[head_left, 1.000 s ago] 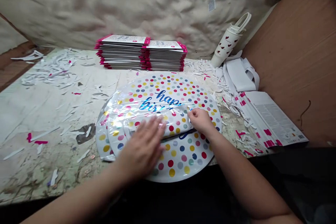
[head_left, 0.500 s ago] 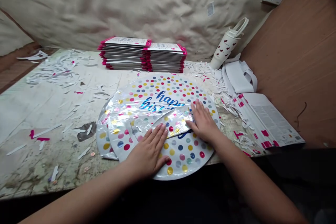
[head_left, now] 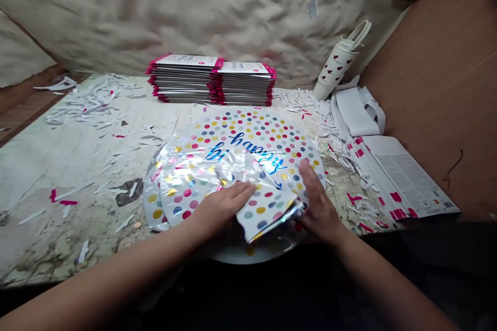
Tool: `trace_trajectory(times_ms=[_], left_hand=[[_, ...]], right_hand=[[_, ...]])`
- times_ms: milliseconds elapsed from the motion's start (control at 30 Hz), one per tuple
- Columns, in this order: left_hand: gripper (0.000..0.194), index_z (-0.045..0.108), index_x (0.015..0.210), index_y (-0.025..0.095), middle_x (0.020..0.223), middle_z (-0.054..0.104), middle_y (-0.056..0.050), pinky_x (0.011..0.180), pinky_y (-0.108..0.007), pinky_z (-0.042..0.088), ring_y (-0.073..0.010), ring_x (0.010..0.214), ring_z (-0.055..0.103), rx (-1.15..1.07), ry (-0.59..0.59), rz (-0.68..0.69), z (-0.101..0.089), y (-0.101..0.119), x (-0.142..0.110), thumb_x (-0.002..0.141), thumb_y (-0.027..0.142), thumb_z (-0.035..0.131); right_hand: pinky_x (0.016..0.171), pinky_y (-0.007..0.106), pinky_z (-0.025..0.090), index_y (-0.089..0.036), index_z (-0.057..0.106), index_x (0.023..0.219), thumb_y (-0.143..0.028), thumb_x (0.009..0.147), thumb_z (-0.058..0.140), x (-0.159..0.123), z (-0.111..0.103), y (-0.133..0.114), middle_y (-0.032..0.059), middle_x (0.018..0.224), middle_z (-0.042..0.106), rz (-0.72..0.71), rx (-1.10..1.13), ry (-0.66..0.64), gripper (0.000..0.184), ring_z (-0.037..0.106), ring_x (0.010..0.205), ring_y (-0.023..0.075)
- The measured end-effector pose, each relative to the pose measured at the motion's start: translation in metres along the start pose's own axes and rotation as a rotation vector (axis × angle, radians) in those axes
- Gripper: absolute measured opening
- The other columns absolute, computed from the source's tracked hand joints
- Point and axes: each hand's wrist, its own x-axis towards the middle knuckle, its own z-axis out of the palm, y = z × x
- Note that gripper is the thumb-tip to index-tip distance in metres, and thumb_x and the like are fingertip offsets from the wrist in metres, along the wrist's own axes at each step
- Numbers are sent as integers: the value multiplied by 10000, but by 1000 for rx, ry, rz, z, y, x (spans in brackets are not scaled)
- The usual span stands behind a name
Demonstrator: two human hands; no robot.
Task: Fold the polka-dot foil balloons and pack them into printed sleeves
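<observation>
Nearest the camera, the left hand lies palm down with its fingers extended, pressing on the foil without gripping it. The right hand stands on edge beside the fold, fingers partly curled; whether it pinches the foil cannot be told, as its thumb and fingertips are hidden. Between them, a folded flap of a round foil birthday balloon rises in loose creases over the polka-dot face. The balloon lies flat on the worktop, its near rim close to the edge. A second foil rim shows beneath it at the left; whether this is another balloon is unclear.

Risks, as judged: springy foil may reopen if pressure eases, uneven pressure may leave sharp creases, and the slick balloon may slide over the near edge. The balloon's neck or valve is not visible — the fold and hands may cover it.

Farther off lie scattered paper offcuts, a printed sheet, white paper loops and two stacks of pink-tabbed packaged cards — their print is too small to read — beside a heart-printed tumbler.
</observation>
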Motion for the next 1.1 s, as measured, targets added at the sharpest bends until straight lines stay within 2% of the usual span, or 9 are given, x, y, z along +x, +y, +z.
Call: trace_trajectory(times_ms=[100, 233, 333, 467, 667, 733, 833, 933, 1100], left_hand=[[466, 395, 1338, 214, 1371, 428, -63, 1033, -346, 352, -205, 1269, 381, -127, -5, 246, 11, -4, 1, 877, 155, 377], [438, 428, 1311, 151, 1368, 424, -115, 1047, -414, 320, -251, 1291, 339, -110, -48, 406, 13, 3, 0, 876, 128, 390], [384, 526, 1218, 111, 1199, 581, -151, 982, -417, 393, -255, 1168, 488, -90, 29, 393, 12, 8, -10, 877, 102, 350], [303, 649, 1024, 165, 989, 677, -96, 815, -334, 487, -216, 913, 614, -349, 28, 66, 2, 10, -12, 848, 187, 403], [290, 577, 608, 183, 568, 628, -19, 439, -222, 409, -149, 480, 549, -853, -294, -706, -25, 1, 34, 753, 427, 520], [283, 567, 597, 178, 535, 622, -31, 388, -227, 390, -145, 410, 519, -921, -356, -766, -26, -1, 48, 734, 423, 535], [267, 562, 588, 166, 491, 604, -44, 357, -237, 387, -146, 364, 500, -975, -394, -810, -24, -3, 56, 727, 393, 550], [251, 560, 635, 162, 523, 609, -40, 395, -244, 437, -153, 419, 549, -1027, -379, -837, -30, -3, 50, 747, 385, 547], [251, 577, 894, 146, 984, 654, -123, 668, -304, 541, -206, 841, 653, -1454, -144, -1044, -54, 1, 24, 703, 293, 648]], right_hand=[[1056, 473, 290, -122, -7, 1434, -208, 808, 512, -15, 3, 17, 179, 1473, 155, 50, 55, -96, 818, 136, 1360, 257], [1074, 473, 239, -254, 388, 1332, -103, 871, 400, -20, 4, 15, 63, 1301, 508, -350, 58, -326, 485, 341, 1291, 203], [1012, 427, 337, -230, 569, 1167, -120, 878, 412, -18, -2, 9, 50, 1166, 617, -308, 154, -409, 346, 526, 1143, 189], [852, 350, 441, -216, 667, 977, -223, 798, 538, -7, -7, 11, 46, 977, 697, 132, 395, -504, 220, 628, 948, 195], [466, 249, 432, -154, 590, 789, -376, 855, 405, 24, 3, 25, -9, 515, 575, 820, 488, -440, 296, 545, 455, 145], [543, 294, 468, -150, 567, 979, -331, 862, 400, 32, 6, 21, 22, 616, 621, 820, 284, -297, 273, 585, 550, 176], [887, 402, 423, -142, 480, 1215, -267, 890, 343, 37, 16, 6, 131, 1106, 609, 499, -32, -152, 374, 549, 1040, 241], [1072, 469, 198, -175, 395, 1334, -361, 910, 319, 36, 33, -3, 93, 1431, 325, 251, -126, -338, 470, 241, 1328, 273], [1099, 466, 103, -202, 224, 1419, -454, 914, 267, 33, 50, 4, 58, 1494, 146, 290, -129, -446, 566, 102, 1369, 261]])
